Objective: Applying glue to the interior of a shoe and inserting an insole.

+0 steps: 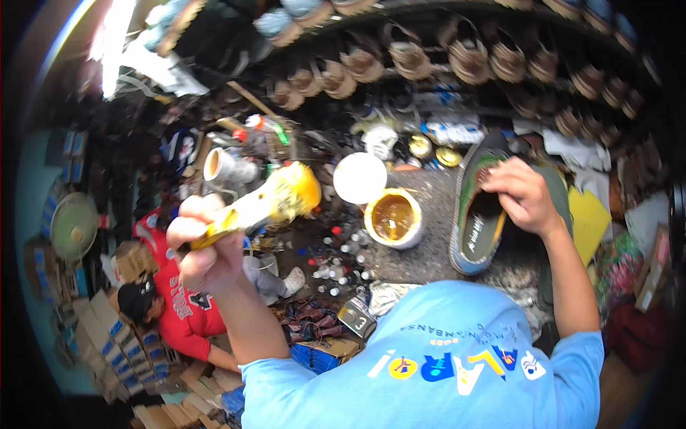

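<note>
My left hand (204, 239) is raised at the left, its fingers closed round the handle of a brush (268, 201). Yellow glue coats the bristles, which point right. At the right, my right hand (518, 191) has its fingers curled into the opening of a shoe (475, 247), gripping it near a brown patch inside. The shoe has a green lining and a dark insole, and it stands toe up. Between the hands sits an open white tub (394, 223) of amber glue on a dark worn bench (429, 261). A round white lid (359, 177) lies beside the tub.
Shelves of shoes (411, 57) curve across the top. Small cans (448, 156) and a white container (227, 168) stand beyond the bench. Several bottles (343, 273) crowd its left. A person in a red shirt (184, 304) bends at the lower left, near stacked boxes (107, 332) and a fan (73, 225).
</note>
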{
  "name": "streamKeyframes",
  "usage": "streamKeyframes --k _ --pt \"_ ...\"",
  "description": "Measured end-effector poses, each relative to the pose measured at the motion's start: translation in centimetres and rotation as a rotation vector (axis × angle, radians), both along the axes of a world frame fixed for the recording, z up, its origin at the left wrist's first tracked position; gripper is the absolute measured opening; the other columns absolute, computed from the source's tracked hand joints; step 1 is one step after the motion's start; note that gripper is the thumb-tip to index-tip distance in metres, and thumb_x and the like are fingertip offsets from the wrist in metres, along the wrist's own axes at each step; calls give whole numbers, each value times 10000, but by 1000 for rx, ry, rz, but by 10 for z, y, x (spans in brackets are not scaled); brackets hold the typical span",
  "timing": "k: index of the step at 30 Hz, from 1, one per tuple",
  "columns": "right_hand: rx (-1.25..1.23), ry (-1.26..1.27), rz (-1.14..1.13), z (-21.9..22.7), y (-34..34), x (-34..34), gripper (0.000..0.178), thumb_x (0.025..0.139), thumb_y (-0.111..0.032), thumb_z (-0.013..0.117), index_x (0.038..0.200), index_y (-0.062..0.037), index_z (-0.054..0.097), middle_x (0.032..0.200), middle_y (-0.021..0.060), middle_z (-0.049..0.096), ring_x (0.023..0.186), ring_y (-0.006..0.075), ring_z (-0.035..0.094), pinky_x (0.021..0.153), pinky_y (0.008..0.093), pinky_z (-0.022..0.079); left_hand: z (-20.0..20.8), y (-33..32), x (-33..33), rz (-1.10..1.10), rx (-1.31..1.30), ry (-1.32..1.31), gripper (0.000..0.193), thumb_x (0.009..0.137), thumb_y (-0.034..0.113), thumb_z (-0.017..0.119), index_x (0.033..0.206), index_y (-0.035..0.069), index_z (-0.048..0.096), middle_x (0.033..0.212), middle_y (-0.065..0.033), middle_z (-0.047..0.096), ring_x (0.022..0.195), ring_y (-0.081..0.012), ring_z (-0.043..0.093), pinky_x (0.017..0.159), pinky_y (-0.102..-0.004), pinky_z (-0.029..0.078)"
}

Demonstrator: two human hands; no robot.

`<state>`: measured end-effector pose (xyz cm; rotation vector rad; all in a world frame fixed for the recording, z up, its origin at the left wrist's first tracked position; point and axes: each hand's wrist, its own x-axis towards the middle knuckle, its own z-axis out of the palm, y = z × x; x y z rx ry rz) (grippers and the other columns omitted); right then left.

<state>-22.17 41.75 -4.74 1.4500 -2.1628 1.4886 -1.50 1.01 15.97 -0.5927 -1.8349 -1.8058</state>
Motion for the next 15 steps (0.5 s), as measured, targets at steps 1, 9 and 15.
streamKeyframes --k 1,9,15 --pt "1 -36 30 3 0 -2 259 735 67 683 964 -22 767 990 130 752 971 333 700 887 416 555 1 3 3 -31 2 -16 304 859 177 655 1109 4 659 1098 -221 584 910 -274 548 684 -366 561" --pt "-30 -202 48 4 13 -2 206 716 73 647 863 2 773 876 116 769 852 278 711 849 377 543 -29 32 -6 -38 653 -83 226 929 171 691 1115 43 701 883 -88 605 811 -142 574 606 -238 503" --pt "-26 -226 97 4 15 -4 183 743 36 663 888 -4 769 888 103 774 863 279 702 876 393 551 -93 47 8 16 877 -429 310 1018 269 565 1132 28 723 883 -107 694 727 -117 549 493 -198 467"
